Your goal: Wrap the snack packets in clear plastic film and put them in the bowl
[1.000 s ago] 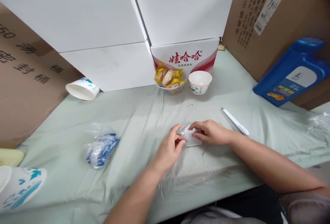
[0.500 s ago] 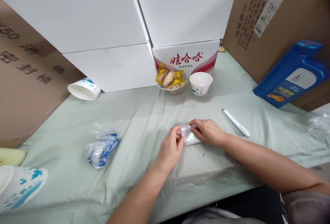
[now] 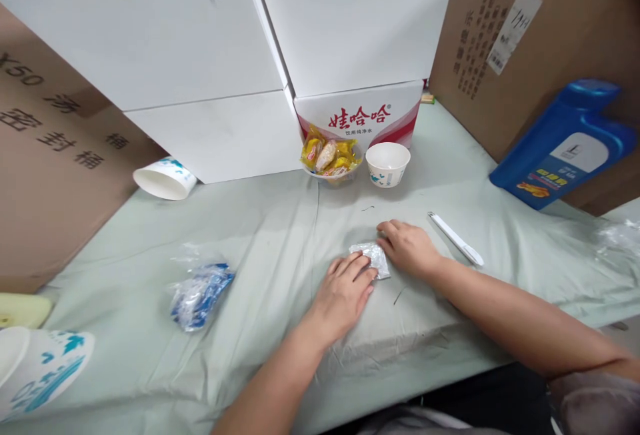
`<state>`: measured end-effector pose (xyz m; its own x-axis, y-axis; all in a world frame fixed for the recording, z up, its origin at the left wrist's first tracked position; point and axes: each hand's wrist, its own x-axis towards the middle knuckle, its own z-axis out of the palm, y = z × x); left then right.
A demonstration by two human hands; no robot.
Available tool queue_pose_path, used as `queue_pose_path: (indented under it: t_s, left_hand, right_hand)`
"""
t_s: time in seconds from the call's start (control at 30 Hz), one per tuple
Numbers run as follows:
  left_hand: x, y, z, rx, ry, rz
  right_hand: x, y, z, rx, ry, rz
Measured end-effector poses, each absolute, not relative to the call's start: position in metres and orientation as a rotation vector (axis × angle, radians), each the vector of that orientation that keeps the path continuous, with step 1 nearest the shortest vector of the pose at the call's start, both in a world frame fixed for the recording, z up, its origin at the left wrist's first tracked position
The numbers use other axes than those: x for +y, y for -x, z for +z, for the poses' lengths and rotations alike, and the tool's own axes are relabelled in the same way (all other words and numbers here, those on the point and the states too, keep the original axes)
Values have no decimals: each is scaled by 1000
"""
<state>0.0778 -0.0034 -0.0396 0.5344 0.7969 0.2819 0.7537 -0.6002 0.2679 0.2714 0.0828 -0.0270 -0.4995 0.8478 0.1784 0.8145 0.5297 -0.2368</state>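
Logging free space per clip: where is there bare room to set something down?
Bare cloth lies between the blue bag and left hand, and between the blue bottle and the cup beside the snack bowl. It is crowded at the clear wrapper, with the left hand on it and the right hand close by, and around that bowl and cup.

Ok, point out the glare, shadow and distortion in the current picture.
Head view throughout: bright glints on the crinkled plastic packet; faint, soft shadow on the green cloth near the right hand; blue bottle apparently stretched toward the right edge; top-right corner dark.
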Motion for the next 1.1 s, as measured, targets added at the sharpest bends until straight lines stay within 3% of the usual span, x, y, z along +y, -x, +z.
queue_pose_path:
  t_s: [0.1,0.23,0.4,0.77,0.9,1.1]
  left_hand:
    - [-4,-77,-39,1347,-2656,570]
    - [-4,-76,-38,1351,-2656,583]
    - [-3,-72,-39,1505,-2524,789]
    - [-2,-64,-37,1666,-2439,767]
    - [-5,-64,-35,1649,-2421,685]
    - [-8,-67,-29,1646,-2428,572]
  right_hand:
    - [87,-279,-24,-2388,1126,156]
    - [81,-276,-19,-2505,533,594]
    - [76,-272,-18,-2583,564,795]
    - [72,-264,-35,-2638,531,430]
    - [100,-271,-19,-2544,524,258]
    - [194,-278,43,-2244,1228,-257]
